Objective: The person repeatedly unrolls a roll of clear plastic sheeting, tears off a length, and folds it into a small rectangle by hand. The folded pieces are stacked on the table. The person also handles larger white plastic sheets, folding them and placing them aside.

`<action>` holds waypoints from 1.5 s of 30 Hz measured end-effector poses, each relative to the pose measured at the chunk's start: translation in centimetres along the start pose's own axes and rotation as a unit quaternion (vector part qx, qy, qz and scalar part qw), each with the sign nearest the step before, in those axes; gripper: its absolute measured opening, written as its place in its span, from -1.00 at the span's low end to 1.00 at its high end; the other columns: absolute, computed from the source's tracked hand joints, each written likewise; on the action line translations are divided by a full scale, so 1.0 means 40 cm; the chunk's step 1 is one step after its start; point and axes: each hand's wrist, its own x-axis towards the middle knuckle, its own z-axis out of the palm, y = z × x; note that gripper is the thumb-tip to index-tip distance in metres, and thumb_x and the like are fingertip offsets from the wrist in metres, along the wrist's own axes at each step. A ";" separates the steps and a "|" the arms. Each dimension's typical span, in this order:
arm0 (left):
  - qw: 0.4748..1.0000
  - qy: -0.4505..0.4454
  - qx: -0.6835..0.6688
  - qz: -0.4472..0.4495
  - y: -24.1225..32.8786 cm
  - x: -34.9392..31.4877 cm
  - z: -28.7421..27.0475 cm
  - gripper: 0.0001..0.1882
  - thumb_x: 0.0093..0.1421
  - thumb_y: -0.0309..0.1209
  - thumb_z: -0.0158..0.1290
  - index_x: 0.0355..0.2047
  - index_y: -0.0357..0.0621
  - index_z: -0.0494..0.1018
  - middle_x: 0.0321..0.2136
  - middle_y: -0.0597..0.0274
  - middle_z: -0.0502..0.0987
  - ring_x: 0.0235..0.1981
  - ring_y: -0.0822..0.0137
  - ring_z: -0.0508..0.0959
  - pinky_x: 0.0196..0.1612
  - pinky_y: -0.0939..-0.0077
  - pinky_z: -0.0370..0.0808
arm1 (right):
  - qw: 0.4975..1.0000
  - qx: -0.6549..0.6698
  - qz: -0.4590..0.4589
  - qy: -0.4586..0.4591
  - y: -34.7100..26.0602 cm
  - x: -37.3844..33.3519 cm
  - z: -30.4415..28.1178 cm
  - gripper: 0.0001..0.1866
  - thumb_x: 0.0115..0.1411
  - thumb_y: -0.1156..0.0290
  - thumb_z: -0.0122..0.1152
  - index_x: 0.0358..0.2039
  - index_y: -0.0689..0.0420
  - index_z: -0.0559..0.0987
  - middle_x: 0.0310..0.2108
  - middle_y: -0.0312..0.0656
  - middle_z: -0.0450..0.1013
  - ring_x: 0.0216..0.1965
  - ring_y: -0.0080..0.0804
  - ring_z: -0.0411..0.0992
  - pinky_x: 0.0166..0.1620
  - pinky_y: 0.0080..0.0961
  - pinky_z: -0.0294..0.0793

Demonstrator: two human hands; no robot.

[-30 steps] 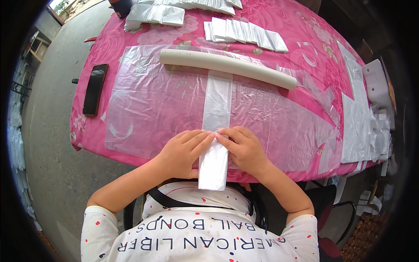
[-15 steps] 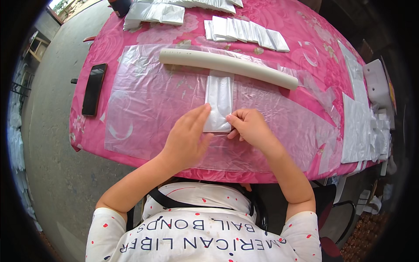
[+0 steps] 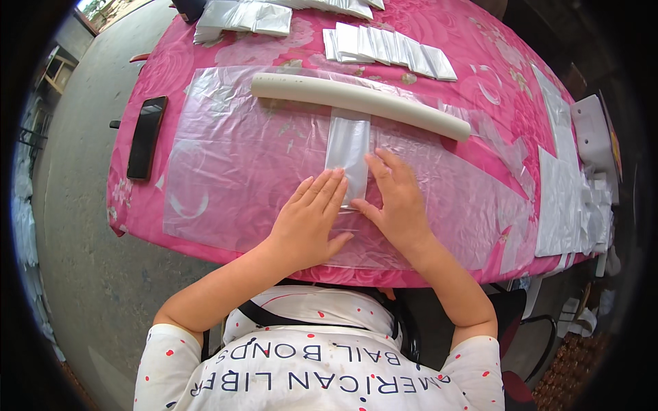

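A folded, whitish plastic bag [image 3: 349, 147] lies lengthwise in front of me, its far end against or under a long cream tube [image 3: 363, 103]. Flat fingers of my left hand [image 3: 308, 216] rest on the bag's near left part, thumb out to the side. At its right edge is my right hand [image 3: 399, 202], fingers spread and thumb near the bag's bottom corner. Neither hand grips anything. Beneath it all spreads a large clear plastic sheet [image 3: 226, 164].
A phone [image 3: 147, 137] lies at the table's left. Folded plastic packets [image 3: 387, 49] sit in rows at the back, with another pile [image 3: 247, 17] farther left. More white plastic sheets [image 3: 558, 205] lie along the right edge. The pink floral tablecloth [image 3: 295, 44] covers the table.
My right hand has let go of the bag's near edge and opened along its right side. The left hand has moved slightly right and flattened onto the bag.
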 end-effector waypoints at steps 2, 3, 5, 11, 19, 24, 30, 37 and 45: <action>1.000 0.023 -0.011 0.006 -0.004 0.010 -0.009 -0.24 -0.07 -0.22 0.14 0.09 -0.38 0.17 0.11 -0.09 0.22 0.16 0.05 0.21 0.18 0.23 0.13 | 0.994 -0.015 -0.107 -0.002 0.031 0.006 0.000 -0.46 -0.14 0.44 0.31 -0.08 0.24 0.43 0.02 -0.03 0.29 0.02 -0.11 0.28 0.03 -0.33 0.32; 0.999 0.034 -0.016 0.007 -0.006 0.015 -0.011 -0.26 -0.10 -0.25 0.15 0.07 -0.39 0.20 0.08 -0.08 0.26 0.13 0.05 0.26 0.15 0.24 0.18 | 0.991 -0.003 -0.135 -0.025 0.046 0.014 0.003 -0.47 -0.14 0.45 0.30 -0.07 0.24 0.43 0.00 -0.04 0.30 0.01 -0.11 0.29 0.04 -0.33 0.31; 0.999 0.043 -0.013 0.005 -0.006 0.023 -0.013 -0.31 -0.11 -0.32 0.14 0.04 -0.39 0.23 0.05 -0.07 0.30 0.08 0.07 0.30 0.10 0.25 0.23 | 0.985 0.023 -0.160 -0.052 0.062 0.024 0.003 -0.49 -0.12 0.49 0.26 -0.08 0.24 0.44 -0.02 -0.07 0.33 0.00 -0.12 0.30 0.05 -0.34 0.32; 0.996 0.055 0.054 0.054 -0.032 0.044 -0.009 -0.52 -0.09 -0.54 0.04 -0.08 -0.38 0.33 -0.06 -0.02 0.40 -0.02 0.14 0.40 -0.02 0.33 0.35 | 0.984 0.086 -0.143 -0.054 0.092 0.050 0.008 -0.60 -0.12 0.64 0.10 -0.17 0.25 0.49 -0.12 -0.09 0.40 -0.06 -0.16 0.35 -0.01 -0.34 0.36; 0.981 0.089 0.011 0.170 -0.015 -0.037 -0.015 -0.62 -0.06 -0.49 0.02 -0.16 -0.32 0.41 -0.13 0.05 0.46 -0.09 0.19 0.47 -0.05 0.31 0.40 | 0.967 0.021 -0.253 -0.030 0.059 -0.002 0.015 -0.74 -0.12 0.56 0.11 -0.32 0.19 0.53 -0.30 -0.21 0.46 -0.24 -0.32 0.43 -0.19 -0.41 0.43; 0.988 0.058 -0.010 0.142 -0.025 -0.076 -0.022 -0.44 -0.20 -0.47 0.07 -0.07 -0.30 0.37 -0.10 0.07 0.45 -0.07 0.18 0.46 -0.04 0.32 0.37 | 0.964 0.039 -0.257 -0.052 0.017 -0.048 0.013 -0.75 -0.08 0.50 0.11 -0.31 0.15 0.54 -0.29 -0.25 0.46 -0.23 -0.36 0.42 -0.18 -0.45 0.43; 0.986 0.094 -0.127 0.047 -0.023 -0.059 -0.019 -0.41 -0.15 -0.53 0.10 -0.01 -0.29 0.33 -0.23 0.12 0.53 -0.26 0.21 0.52 -0.24 0.40 0.41 | 0.980 0.164 -0.091 -0.072 0.036 -0.044 0.015 -0.82 -0.04 0.47 0.20 -0.35 0.12 0.60 -0.44 -0.21 0.50 -0.43 -0.38 0.45 -0.34 -0.52 0.44; 0.947 0.048 -0.259 -0.184 -0.025 -0.002 -0.043 -0.36 0.05 -0.47 0.07 0.12 -0.44 0.11 -0.58 0.08 0.53 -0.63 0.17 0.50 -0.52 0.43 0.39 | 0.909 0.234 0.245 -0.241 0.017 0.062 -0.008 -0.71 0.12 0.26 0.12 -0.50 0.26 0.57 -0.63 -0.13 0.48 -0.66 -0.45 0.44 -0.54 -0.51 0.36; 0.922 0.049 -0.273 -0.270 -0.036 0.038 -0.064 -0.27 0.06 -0.48 0.10 0.15 -0.50 0.00 -0.63 0.11 0.52 -0.63 0.42 0.51 -0.47 0.60 0.41 | 0.822 0.278 0.350 -0.352 0.032 0.132 -0.011 -0.66 0.15 0.21 0.13 -0.59 0.22 0.57 -0.65 -0.23 0.47 -0.67 -0.56 0.44 -0.59 -0.62 0.31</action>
